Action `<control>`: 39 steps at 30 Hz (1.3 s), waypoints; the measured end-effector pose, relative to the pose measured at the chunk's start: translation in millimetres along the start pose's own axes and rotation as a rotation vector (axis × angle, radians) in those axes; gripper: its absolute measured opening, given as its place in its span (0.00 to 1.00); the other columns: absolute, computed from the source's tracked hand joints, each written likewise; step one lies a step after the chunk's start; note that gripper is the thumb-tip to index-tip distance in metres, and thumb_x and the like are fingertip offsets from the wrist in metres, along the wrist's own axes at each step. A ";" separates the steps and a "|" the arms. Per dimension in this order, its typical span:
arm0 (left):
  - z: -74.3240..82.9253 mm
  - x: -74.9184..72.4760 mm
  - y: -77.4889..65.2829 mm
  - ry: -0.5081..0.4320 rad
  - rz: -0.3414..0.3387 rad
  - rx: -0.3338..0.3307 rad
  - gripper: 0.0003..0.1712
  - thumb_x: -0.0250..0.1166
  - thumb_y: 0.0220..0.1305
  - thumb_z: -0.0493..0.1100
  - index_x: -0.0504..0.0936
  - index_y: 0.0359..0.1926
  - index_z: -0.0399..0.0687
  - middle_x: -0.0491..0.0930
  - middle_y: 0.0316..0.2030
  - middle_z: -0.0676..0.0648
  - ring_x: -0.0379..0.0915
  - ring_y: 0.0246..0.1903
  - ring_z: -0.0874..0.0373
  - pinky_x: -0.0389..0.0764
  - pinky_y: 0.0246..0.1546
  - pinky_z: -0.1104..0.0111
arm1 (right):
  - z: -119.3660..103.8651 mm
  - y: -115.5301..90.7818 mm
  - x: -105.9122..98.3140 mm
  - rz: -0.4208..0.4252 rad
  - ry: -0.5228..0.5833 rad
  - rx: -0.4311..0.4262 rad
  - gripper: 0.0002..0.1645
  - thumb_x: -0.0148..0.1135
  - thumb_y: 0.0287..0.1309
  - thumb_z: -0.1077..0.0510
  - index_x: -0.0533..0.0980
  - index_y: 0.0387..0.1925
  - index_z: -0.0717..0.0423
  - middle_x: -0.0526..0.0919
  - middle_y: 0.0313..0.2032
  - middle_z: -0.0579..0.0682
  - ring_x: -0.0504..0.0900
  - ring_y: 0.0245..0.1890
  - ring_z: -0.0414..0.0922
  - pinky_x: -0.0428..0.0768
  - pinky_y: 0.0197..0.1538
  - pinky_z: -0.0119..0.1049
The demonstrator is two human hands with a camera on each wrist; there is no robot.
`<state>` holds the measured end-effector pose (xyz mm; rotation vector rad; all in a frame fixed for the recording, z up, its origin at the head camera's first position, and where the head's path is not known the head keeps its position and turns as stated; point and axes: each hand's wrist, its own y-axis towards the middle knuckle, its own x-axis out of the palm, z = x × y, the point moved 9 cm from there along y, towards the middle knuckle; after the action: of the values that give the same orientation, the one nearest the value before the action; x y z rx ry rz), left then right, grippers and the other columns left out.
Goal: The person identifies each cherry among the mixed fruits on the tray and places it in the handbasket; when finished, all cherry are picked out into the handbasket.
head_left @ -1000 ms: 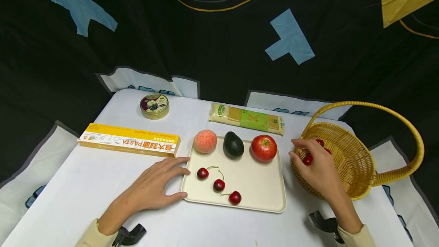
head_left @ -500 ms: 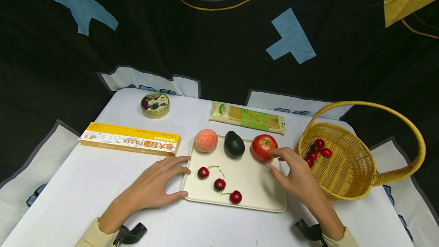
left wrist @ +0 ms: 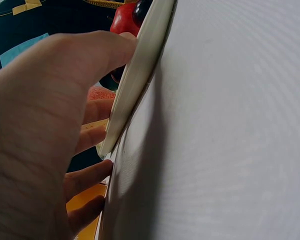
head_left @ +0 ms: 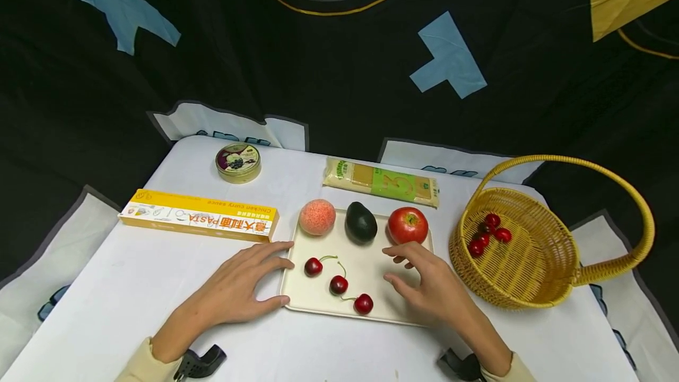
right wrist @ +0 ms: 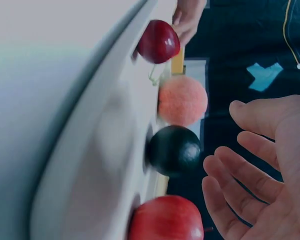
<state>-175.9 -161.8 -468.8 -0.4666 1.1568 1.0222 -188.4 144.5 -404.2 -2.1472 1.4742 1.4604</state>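
Apparently at the reaching step, the empty right hand (head_left: 432, 285) hovers, fingers parted, over the tray (head_left: 366, 263), the left hand (head_left: 239, 286) spread at its rim; a cherry (head_left: 363, 304) likely needs pinching next.

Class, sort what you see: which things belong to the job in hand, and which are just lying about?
Likely in the job:
tray, with left hand at its edge and right hand above it
three cherries on the tray
basket, with more cherries inside

Apparently just lying about:
peach, avocado, apple, all on the tray
pasta box
tin
noodle packet
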 end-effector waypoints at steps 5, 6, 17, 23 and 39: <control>0.1 -0.8 -0.1 0.003 0.003 0.006 0.31 0.77 0.60 0.66 0.85 0.61 0.64 0.69 0.78 0.54 0.67 0.76 0.47 0.71 0.73 0.44 | -3.4 -1.8 12.3 -0.052 0.009 0.028 0.25 0.81 0.61 0.55 0.83 0.58 0.47 0.86 0.53 0.41 0.87 0.44 0.44 0.90 0.46 0.41; 0.1 -0.8 0.0 0.000 0.003 0.006 0.31 0.77 0.59 0.66 0.85 0.61 0.64 0.69 0.78 0.54 0.67 0.76 0.47 0.71 0.73 0.44 | -4.6 -2.2 14.4 -0.061 0.016 0.026 0.25 0.81 0.60 0.55 0.83 0.58 0.48 0.86 0.54 0.40 0.87 0.44 0.44 0.90 0.46 0.41; -1.4 0.4 0.3 -0.001 -0.005 0.000 0.31 0.77 0.59 0.66 0.85 0.61 0.64 0.69 0.78 0.54 0.67 0.75 0.47 0.71 0.73 0.44 | -14.8 -8.6 40.3 -0.174 0.037 0.004 0.25 0.81 0.60 0.53 0.84 0.58 0.46 0.88 0.49 0.41 0.86 0.42 0.38 0.87 0.43 0.34; -1.0 0.2 0.6 -0.007 -0.004 0.000 0.31 0.77 0.59 0.66 0.85 0.61 0.64 0.69 0.78 0.54 0.67 0.75 0.47 0.71 0.73 0.44 | -17.8 -12.1 48.4 -0.213 0.000 0.009 0.25 0.81 0.60 0.52 0.84 0.58 0.44 0.87 0.48 0.39 0.83 0.42 0.36 0.85 0.44 0.32; -2.6 1.4 0.1 -0.011 -0.011 -0.008 0.32 0.77 0.59 0.66 0.85 0.62 0.65 0.68 0.79 0.54 0.67 0.76 0.47 0.70 0.73 0.45 | -19.7 -16.5 60.2 -0.273 -0.119 0.003 0.23 0.82 0.58 0.49 0.86 0.56 0.41 0.87 0.47 0.34 0.82 0.46 0.32 0.86 0.48 0.36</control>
<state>-177.3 -163.2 -471.0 -0.4728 1.1401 1.0193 -160.9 103.3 -446.9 -2.1185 1.0927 1.4558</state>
